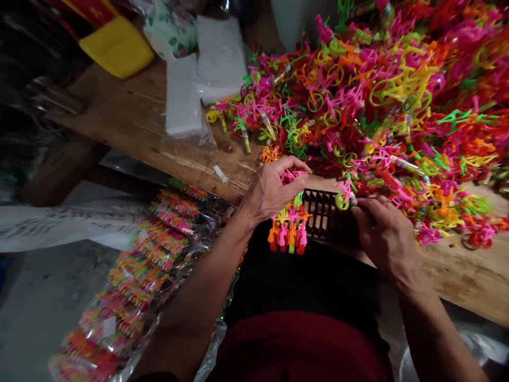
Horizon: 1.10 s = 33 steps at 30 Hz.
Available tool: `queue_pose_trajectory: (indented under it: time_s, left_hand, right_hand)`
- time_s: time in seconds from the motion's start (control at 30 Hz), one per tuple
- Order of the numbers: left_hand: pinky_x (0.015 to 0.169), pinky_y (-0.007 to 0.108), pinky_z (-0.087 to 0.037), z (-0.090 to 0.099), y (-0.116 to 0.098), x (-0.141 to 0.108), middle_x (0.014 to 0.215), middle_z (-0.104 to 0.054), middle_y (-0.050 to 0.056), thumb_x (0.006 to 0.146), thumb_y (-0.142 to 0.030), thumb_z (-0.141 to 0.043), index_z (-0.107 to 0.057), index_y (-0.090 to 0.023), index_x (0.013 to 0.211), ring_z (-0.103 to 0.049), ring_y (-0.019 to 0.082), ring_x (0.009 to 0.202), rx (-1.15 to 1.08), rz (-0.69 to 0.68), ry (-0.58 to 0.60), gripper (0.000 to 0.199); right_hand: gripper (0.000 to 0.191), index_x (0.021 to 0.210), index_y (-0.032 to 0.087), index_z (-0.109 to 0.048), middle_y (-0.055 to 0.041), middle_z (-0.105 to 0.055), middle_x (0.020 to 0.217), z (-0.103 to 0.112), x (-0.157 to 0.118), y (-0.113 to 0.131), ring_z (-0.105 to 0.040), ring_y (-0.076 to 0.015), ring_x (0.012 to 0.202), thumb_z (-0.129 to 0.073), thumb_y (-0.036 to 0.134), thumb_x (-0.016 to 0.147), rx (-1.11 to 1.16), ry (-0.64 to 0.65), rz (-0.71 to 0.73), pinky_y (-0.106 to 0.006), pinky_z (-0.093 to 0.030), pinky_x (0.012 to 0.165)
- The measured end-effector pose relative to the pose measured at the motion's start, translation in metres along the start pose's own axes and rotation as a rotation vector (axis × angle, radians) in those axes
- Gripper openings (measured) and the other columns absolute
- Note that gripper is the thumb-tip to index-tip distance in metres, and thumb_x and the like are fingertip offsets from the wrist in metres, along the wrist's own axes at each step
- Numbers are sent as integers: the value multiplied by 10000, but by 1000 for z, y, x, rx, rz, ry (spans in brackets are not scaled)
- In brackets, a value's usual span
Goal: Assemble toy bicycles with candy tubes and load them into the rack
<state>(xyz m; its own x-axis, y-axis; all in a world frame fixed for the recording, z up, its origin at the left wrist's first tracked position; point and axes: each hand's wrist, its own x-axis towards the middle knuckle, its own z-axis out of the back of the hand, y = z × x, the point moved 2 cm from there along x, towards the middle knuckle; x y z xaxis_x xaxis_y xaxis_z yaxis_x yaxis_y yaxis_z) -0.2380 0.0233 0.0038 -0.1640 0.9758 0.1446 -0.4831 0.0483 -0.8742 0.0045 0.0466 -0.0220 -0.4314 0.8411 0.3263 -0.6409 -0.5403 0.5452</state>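
Observation:
A black slotted rack [324, 215] lies at the table's front edge, close to my lap. Several colourful plastic toys [290, 228] stand side by side in its left part. My left hand [274, 188] rests over them, its fingers curled around pink pieces at the rack's back left. On the right, my right hand [384, 231] has its thumb and finger pinched on the end of a small toy [347, 193] with pink and yellow-green parts, held above the rack's right end. The rack's middle slots show bare.
A big heap of bright plastic toys [358, 106] covers the table's back and right. White plastic bags [183, 98] and a yellow object [117, 48] are at the back left. Bagged toys [131, 281] hang or lie in rows below the table's left edge.

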Motion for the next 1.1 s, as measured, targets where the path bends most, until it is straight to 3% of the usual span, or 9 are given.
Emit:
queue_pose_trajectory:
  time_s: [0.13,0.27,0.47,0.63,0.77,0.87,1.1]
  left_hand:
    - [688,263,-488,0,1,1,952,-780,36,863,-297,-632,-755,-178,958,-650,135,731,11,-4,-4,195]
    - [888,321,-534,2,0,3,1008,-791,47,866,-285,-622,-741,-178,957,-722,187,946,1,-33,18,184]
    - [845,307,-540,2,-1,5,965,-787,37,849,-281,-629,-740,-171,958,-716,170,894,-5,-17,15,191]
    - [832,282,-531,0,-2,2,1049,-776,49,871,-252,-613,-740,-169,1039,-696,165,947,-25,-19,21,227]
    - [755,267,-520,1,-1,0,963,-773,31,883,-271,-614,-750,-173,1020,-668,139,797,-9,-16,41,217]
    - [756,263,-521,2,-1,0,948,-772,27,888,-283,-623,-753,-173,1006,-667,136,792,-12,-25,36,207]
    - [812,286,-538,2,-2,-1,1004,-779,47,910,-289,-629,-749,-177,1003,-700,169,923,-15,-41,14,189]
  right_hand:
    - [279,862,226,-666,12,-586,686,19,25,-18,-512,-126,581,-568,456,985,473,65,-216,-265,-406,541]
    - [325,874,223,-676,-7,-646,731,26,39,-26,-554,-127,597,-619,538,930,770,43,-363,-272,-472,557]
    - [240,866,233,-717,-2,-676,720,21,22,-16,-622,-161,641,-744,471,853,608,16,-242,-294,-513,585]
    - [148,937,217,-691,-32,-702,841,-8,-11,13,-642,-162,709,-655,361,936,455,89,-76,-282,-529,642]
    - [102,914,218,-663,-22,-681,762,-31,-12,31,-620,-154,639,-600,294,937,267,-20,91,-270,-523,628]
    - [108,1005,222,-681,-37,-735,844,-41,-5,34,-680,-178,713,-607,265,939,246,-73,92,-289,-554,680]
    - [221,1144,232,-711,-55,-776,1082,-53,8,35,-732,-191,914,-626,251,941,420,-83,-61,-311,-575,833]
